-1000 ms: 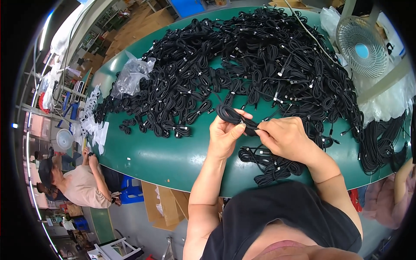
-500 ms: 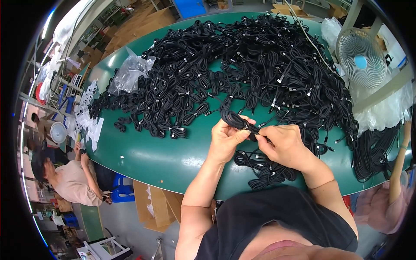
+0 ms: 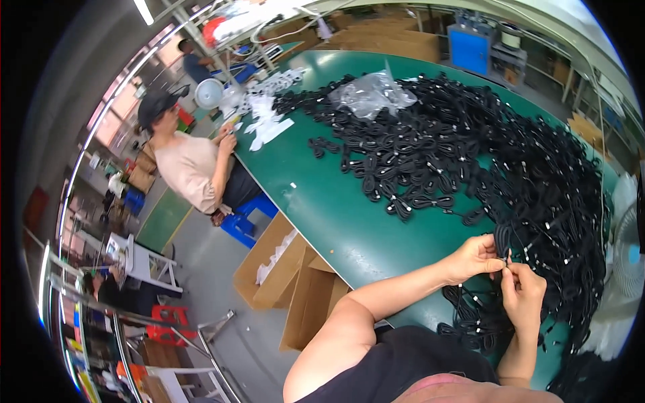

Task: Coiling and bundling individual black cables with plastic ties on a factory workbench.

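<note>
A coiled black cable (image 3: 501, 238) is held at the table's near side, to the right. My left hand (image 3: 476, 260) is closed around the coil, its thumb pressing near the lower end. Just beside it, my right hand (image 3: 525, 290) pinches the same coil with thumb and fingertips; what exactly lies between those fingertips is too small to make out. Beyond both hands spreads a large heap of bundled black cables (image 3: 430, 154), many with pale connector ends. More bundles (image 3: 470, 322) lie between my arms, close to my body.
The green table (image 3: 309, 208) carries a clear plastic bag (image 3: 376, 94) and white paper pieces (image 3: 269, 127). A co-worker (image 3: 191, 168) sits at its left edge by a blue stool (image 3: 245, 221). Open cardboard boxes (image 3: 295, 302) stand on the floor; a fan (image 3: 628, 252) is at far right.
My view has swung to the left, so the table and hands appear farther right. Both hands still hold the coiled cable, with the fingers now closer together at its lower end.
</note>
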Demonstrator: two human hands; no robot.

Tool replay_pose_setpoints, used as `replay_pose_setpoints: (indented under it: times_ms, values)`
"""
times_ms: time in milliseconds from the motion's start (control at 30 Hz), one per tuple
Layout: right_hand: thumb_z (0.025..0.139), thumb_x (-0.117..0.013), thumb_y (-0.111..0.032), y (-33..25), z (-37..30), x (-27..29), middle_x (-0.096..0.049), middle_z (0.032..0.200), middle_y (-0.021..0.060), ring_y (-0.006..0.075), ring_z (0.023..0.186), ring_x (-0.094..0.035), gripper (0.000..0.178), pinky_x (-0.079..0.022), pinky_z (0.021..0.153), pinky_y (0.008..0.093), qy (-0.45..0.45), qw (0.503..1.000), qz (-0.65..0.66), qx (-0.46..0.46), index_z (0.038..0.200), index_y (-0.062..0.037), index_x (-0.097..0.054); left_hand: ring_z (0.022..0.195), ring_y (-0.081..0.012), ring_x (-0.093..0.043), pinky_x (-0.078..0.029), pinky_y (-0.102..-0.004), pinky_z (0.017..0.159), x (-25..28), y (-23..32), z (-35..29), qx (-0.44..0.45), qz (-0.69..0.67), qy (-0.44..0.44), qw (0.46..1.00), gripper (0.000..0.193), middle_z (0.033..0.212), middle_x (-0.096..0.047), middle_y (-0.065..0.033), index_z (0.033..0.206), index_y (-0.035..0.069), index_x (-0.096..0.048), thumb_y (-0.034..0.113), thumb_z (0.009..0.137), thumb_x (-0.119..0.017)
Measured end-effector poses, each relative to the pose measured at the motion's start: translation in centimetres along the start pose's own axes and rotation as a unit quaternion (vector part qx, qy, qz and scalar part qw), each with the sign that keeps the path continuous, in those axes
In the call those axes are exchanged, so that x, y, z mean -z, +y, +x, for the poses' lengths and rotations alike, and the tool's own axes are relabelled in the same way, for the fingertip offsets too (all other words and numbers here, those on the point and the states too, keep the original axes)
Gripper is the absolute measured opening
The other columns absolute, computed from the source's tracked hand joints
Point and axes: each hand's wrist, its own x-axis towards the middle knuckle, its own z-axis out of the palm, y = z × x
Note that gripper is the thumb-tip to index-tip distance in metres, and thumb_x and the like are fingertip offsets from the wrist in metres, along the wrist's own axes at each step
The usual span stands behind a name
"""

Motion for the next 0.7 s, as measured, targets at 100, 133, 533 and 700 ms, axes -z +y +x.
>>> replay_pose_setpoints:
  times_ms: [100, 133, 533, 700]
  values:
    - [0.074, -0.06, -0.001, 0.3, 0.4, 0.6, -0.055, 0.06, 0.0104, 0.0223, 0.046, -0.053, 0.004, -0.04, 0.046, 0.0313, -0.029, 0.998, -0.053, -0.001, 0.075, 0.0008, -0.056, 0.083, -0.011, -0.056, -0.047, -0.023, 0.066, 0.9, 0.3, 0.3, -0.032, 0.003, 0.036, 0.999, 0.03, 0.096, -0.058, -0.0049, 0.106, 0.006, -0.05, 0.018, 0.082, -0.064]
    - [0.074, -0.06, -0.001, 0.3, 0.5, 0.5, -0.055, 0.06, 0.0104, 0.0223, 0.046, -0.053, 0.004, -0.04, 0.046, 0.0313, -0.027, 0.998, -0.054, 0.002, 0.075, 0.0008, -0.056, 0.083, -0.011, -0.056, -0.047, -0.023, 0.066, 1.1, 0.3, 0.3, -0.033, 0.005, 0.034, 0.999, 0.03, 0.096, -0.058, -0.0049, 0.106, 0.006, -0.05, 0.018, 0.082, -0.064]
    - [0.072, -0.061, -0.002, 0.2, 0.9, 0.2, -0.055, 0.071, 0.0113, 0.0271, 0.054, -0.054, 0.009, -0.04, 0.047, 0.034, -0.02, 0.993, -0.107, 0.034, 0.08, 0.0001, -0.056, 0.083, -0.0112, -0.056, -0.046, -0.0232, 0.065, 1.6, 0.2, 0.4, -0.067, 0.006, 0.084, 0.994, 0.026, 0.099, -0.058, -0.0059, 0.106, 0.004, -0.05, 0.016, 0.085, -0.06]
    - [0.072, -0.061, 0.001, 0.3, 0.5, 0.2, -0.053, 0.068, 0.0109, 0.0264, 0.052, -0.054, 0.009, -0.041, 0.046, 0.0347, -0.02, 0.998, -0.034, 0.041, 0.078, -0.0004, -0.054, 0.087, -0.0111, -0.054, -0.046, -0.0252, 0.071, 0.4, -0.6, 0.0, -0.014, 0.037, 0.04, 0.998, 0.033, 0.098, -0.056, -0.0038, 0.111, 0.004, -0.05, 0.019, 0.084, -0.062]
